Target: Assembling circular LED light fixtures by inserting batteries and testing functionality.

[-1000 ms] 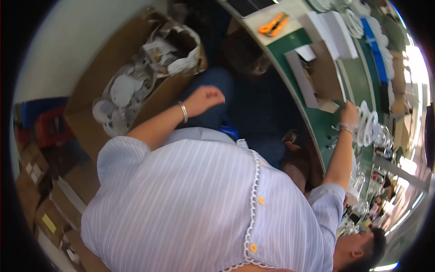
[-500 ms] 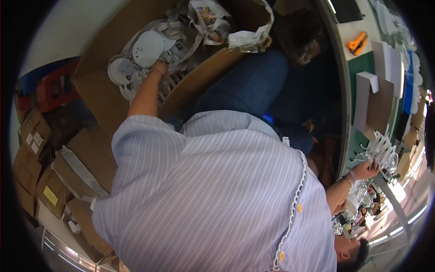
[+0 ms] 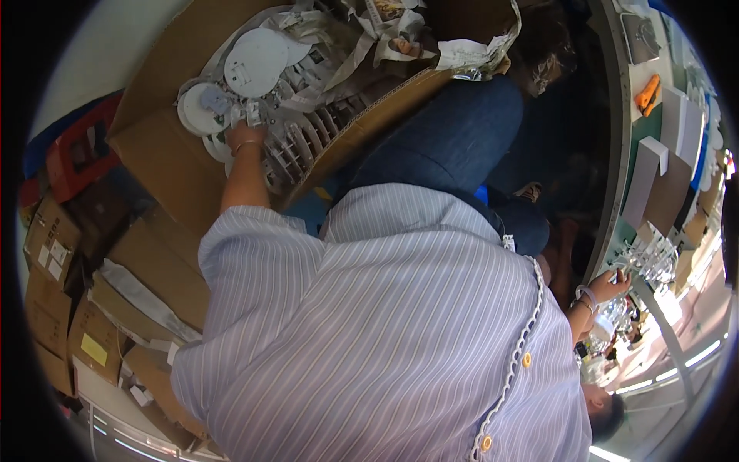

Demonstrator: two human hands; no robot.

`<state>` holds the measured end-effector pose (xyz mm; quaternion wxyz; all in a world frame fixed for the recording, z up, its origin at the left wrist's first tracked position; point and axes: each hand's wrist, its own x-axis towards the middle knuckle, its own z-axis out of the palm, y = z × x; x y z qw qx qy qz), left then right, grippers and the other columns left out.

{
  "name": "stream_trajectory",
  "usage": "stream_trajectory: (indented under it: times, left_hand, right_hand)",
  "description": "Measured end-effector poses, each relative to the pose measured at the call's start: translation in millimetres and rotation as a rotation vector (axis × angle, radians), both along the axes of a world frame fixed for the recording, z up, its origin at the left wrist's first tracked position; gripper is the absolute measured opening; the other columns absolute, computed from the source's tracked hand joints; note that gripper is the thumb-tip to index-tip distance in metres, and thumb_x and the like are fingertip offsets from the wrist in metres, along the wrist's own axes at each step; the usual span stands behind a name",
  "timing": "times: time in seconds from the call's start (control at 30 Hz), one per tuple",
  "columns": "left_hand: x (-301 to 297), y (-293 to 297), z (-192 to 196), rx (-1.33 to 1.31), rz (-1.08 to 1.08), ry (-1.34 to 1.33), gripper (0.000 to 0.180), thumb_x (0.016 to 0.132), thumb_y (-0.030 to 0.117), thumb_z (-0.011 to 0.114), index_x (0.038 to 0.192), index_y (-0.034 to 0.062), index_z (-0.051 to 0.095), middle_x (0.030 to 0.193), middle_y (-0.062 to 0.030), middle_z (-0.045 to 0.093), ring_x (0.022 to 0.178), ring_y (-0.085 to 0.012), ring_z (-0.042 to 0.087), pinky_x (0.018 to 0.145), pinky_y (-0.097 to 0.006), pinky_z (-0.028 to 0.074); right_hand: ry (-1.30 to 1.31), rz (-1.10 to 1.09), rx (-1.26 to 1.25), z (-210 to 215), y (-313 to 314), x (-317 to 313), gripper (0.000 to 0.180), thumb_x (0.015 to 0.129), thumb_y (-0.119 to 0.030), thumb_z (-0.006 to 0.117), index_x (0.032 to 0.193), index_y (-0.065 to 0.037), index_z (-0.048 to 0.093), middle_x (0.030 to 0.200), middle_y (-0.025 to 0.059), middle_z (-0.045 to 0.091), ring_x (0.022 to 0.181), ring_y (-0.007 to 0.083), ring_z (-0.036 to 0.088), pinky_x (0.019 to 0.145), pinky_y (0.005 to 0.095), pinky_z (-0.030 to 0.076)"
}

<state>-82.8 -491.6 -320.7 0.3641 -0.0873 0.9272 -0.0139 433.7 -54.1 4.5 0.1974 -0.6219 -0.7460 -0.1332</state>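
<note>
My left hand reaches down into a large cardboard box, its fingers closed at a small clear-white plastic part. Round white disc-shaped parts lie beside it: a large disc and a smaller disc. A row of ribbed white plastic parts fills the box's near side. At far right, my right hand is over the workbench, fingers bent together next to a bunch of white parts with thin wires. Whatever its fingers pinch is too small to make out.
Crumpled paper sticks out of the box's far end. An orange tool and white cartons lie on the bench. A red crate and several brown cartons stand at left. Another person's head shows at lower right.
My left hand has moved slightly left and down within the box, from beside the large disc to the clear-white part. My right hand has shifted a little left along the bench. The view has swung a little.
</note>
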Motion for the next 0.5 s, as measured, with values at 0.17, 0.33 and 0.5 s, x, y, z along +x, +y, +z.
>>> stream_trajectory:
  times: [0.17, 0.33, 0.5]
  left_hand:
    - [-15, 22, -14, -0.073, -0.185, -0.037, 0.06, 0.061, 0.041, 0.06, 0.112, 0.0121, 0.047, 0.111, -0.0202, 0.042, 0.104, -0.0325, 0.041, 0.087, -0.037, 0.035]
    - [-8, 40, 17, -0.21, -0.54, -0.064, 0.06, 0.072, 0.048, 0.041, 0.116, 0.0076, 0.041, 0.117, -0.0118, 0.044, 0.108, -0.0292, 0.041, 0.093, -0.042, 0.024]
    - [-16, 0, -26, -0.092, -0.185, -0.117, 0.05, 0.065, 0.036, 0.06, 0.096, -0.0027, 0.054, 0.102, -0.02, 0.052, 0.093, -0.0291, 0.052, 0.078, -0.036, 0.042]
  right_hand:
    - [-0.081, 0.05, 0.031, 6, -5, 21, 0.046, 0.068, -0.005, 0.044, 0.112, -0.002, 0.035, 0.093, 0.0135, 0.053, 0.088, 0.029, 0.049, 0.082, 0.0369, 0.035]
    - [-0.178, 0.015, 0.031, -7, -4, 35, 0.047, 0.067, -0.005, 0.046, 0.112, -0.002, 0.035, 0.095, 0.0139, 0.051, 0.093, 0.0299, 0.045, 0.084, 0.0372, 0.032]
    - [-0.01, 0.014, 0.082, 5, -13, 1, 0.05, 0.065, -0.001, 0.046, 0.114, 0.0, 0.034, 0.09, 0.0121, 0.05, 0.089, 0.0276, 0.046, 0.085, 0.0367, 0.031]
